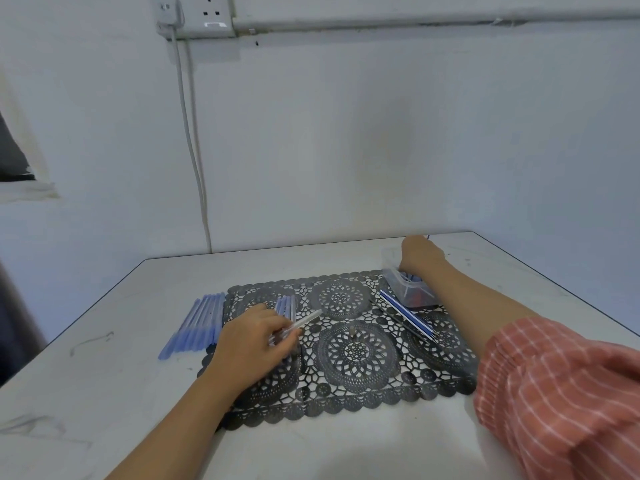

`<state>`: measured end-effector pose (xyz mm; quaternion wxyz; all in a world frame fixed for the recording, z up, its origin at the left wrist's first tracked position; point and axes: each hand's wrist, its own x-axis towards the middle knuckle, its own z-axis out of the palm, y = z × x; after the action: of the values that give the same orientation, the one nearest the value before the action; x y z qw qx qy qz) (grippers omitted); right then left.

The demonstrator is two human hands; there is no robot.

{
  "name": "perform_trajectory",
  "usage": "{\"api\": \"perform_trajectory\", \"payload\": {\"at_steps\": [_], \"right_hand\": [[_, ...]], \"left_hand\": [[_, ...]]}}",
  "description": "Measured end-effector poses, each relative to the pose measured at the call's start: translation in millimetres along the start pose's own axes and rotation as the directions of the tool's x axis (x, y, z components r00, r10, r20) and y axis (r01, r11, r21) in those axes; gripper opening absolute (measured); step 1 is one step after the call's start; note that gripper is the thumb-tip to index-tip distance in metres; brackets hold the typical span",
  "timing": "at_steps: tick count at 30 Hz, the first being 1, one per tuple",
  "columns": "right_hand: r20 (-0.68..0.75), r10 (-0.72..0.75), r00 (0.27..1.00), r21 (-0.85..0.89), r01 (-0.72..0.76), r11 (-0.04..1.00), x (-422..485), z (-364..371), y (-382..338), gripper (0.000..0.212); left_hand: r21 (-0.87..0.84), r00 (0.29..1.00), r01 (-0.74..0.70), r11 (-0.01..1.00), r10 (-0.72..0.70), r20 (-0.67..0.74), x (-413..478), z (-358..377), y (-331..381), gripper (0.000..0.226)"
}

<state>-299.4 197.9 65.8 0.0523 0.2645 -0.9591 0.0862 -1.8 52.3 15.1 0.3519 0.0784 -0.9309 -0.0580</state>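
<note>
Leftmost, a row of blue pens (197,323) lies side by side on the counter (104,393), touching the left edge of the black lace mat (353,386). Just to their right, the left grip (249,344) has its fingers curled round a clear pen barrel (306,320). The barrel points up and to the right, with its free end above the mat. A few more blue pens (286,304) lie on the mat just behind the knuckles. At the mat's middle a small pale tip piece (352,331) sits apart from everything else. Further right, a bundle of thin refills (407,315) lies slantwise beside a clear plastic bag (407,289) of small parts. The right grip (420,256) reaches past that bag toward the counter's far edge; its fingers are turned away, so I cannot tell whether it holds anything.

The work looks like pen assembly, with the barrel waiting for its insert. To do it well, hold the barrel steady and low over the mat with its open end toward the right, so a refill can slide straight in. Take one refill only from the bundle, by its rear end. Avoid brushing the tip piece, which could roll away or catch in the mat's holes.
</note>
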Motion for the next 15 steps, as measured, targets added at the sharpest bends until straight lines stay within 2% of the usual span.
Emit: {"api": "perform_trajectory", "payload": {"at_steps": [2, 6, 13, 15], "right_hand": [[0.003, 0.003, 1.0, -0.037, -0.003, 0.999, -1.0, 0.6, -0.2, 0.011], [0.016, 0.006, 1.0, -0.121, -0.004, 0.993, -2.7, 2.0, -2.9, 0.025], [0.061, 0.016, 0.998, -0.09, -0.01, 0.996, -2.3, 2.7, -6.0, 0.02], [0.045, 0.031, 0.998, -0.085, -0.027, 0.996, -2.0, 3.0, -6.9, 0.024]], "left_hand": [[0.005, 1.0, 0.0, 1.0, 0.0, -0.002, 0.0, -0.2, 0.1, 0.038], [0.021, 1.0, 0.0, 1.0, 0.0, -0.004, 0.6, 0.0, 1.0, 0.039], [0.024, 1.0, 0.005, 1.0, -0.004, -0.01, 0.4, -0.6, 1.3, 0.037], [0.022, 1.0, 0.003, 1.0, -0.002, -0.008, 0.8, -0.2, 1.0, 0.037]]}}
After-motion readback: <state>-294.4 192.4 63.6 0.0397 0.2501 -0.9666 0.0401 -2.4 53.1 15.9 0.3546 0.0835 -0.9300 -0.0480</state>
